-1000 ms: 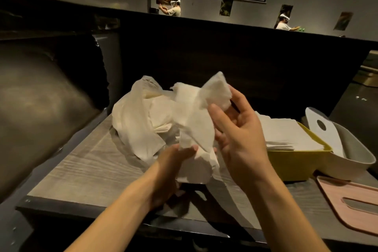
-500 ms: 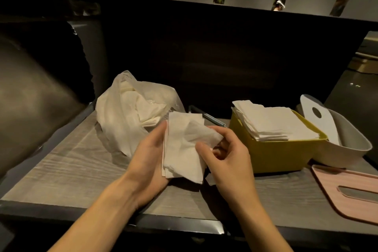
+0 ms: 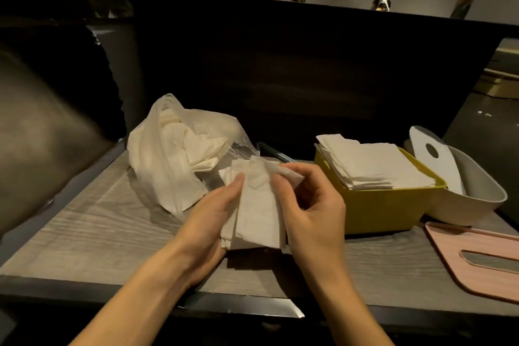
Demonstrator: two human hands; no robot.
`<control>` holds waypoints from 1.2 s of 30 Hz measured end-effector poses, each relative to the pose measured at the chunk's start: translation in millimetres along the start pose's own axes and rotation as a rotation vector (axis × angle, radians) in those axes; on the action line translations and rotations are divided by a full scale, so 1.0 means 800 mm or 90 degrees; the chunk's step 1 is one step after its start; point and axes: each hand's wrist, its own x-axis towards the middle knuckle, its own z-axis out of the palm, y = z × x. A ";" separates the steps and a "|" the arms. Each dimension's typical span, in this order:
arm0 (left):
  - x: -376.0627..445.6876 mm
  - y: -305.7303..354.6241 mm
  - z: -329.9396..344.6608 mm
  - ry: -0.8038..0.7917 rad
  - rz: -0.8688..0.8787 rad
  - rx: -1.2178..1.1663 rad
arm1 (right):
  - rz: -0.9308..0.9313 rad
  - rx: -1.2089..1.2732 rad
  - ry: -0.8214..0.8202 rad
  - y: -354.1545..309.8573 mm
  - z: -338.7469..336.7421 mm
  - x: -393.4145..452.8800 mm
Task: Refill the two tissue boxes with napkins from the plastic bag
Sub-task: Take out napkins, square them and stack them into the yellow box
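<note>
Both hands hold a napkin wad [image 3: 257, 213] over the bench [image 3: 92, 233]: left hand [image 3: 207, 222] cups it underneath, right hand [image 3: 311, 205] fingers pinch the top corner. Best to square edges before adding to yellow box [image 3: 384, 208], near right; bag [image 3: 174, 154] behind.

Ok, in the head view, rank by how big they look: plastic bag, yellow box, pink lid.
1. Plastic bag
2. Yellow box
Pink lid: unranked, cut off by the frame and nearer the camera.
</note>
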 end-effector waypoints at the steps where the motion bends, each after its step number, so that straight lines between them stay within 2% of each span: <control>1: -0.001 0.000 0.002 -0.008 0.004 -0.006 | 0.001 -0.028 -0.002 0.002 0.002 0.002; 4: -0.003 -0.001 0.003 -0.016 0.011 0.018 | -0.017 -0.130 0.002 0.007 0.009 0.005; 7: -0.003 -0.002 0.004 -0.004 0.021 0.077 | -0.006 -0.157 -0.004 0.012 0.007 0.001; 11: -0.003 0.003 0.003 0.014 0.006 -0.020 | 0.196 -0.086 -0.147 0.009 -0.006 -0.005; 15: -0.007 0.006 0.003 0.027 0.020 -0.025 | 0.202 -0.040 -0.179 0.011 -0.014 -0.007; 18: -0.009 0.007 -0.004 0.030 0.061 -0.022 | 0.168 0.009 -0.140 0.008 -0.016 -0.010; 20: -0.011 0.005 -0.011 0.051 0.106 0.030 | 0.126 0.047 -0.101 0.003 -0.019 -0.011; 22: -0.013 0.001 -0.016 0.109 0.141 0.167 | 0.111 0.065 -0.084 0.000 -0.021 -0.011; 25: -0.012 -0.010 -0.018 0.127 0.178 0.340 | 0.148 0.028 -0.115 0.008 -0.020 -0.011; 32: -0.013 -0.014 -0.012 0.042 0.200 0.484 | 0.170 -0.025 -0.170 0.006 -0.021 -0.008; 36: -0.010 -0.015 -0.019 0.065 0.222 0.431 | 0.180 -0.051 -0.152 0.009 -0.022 -0.006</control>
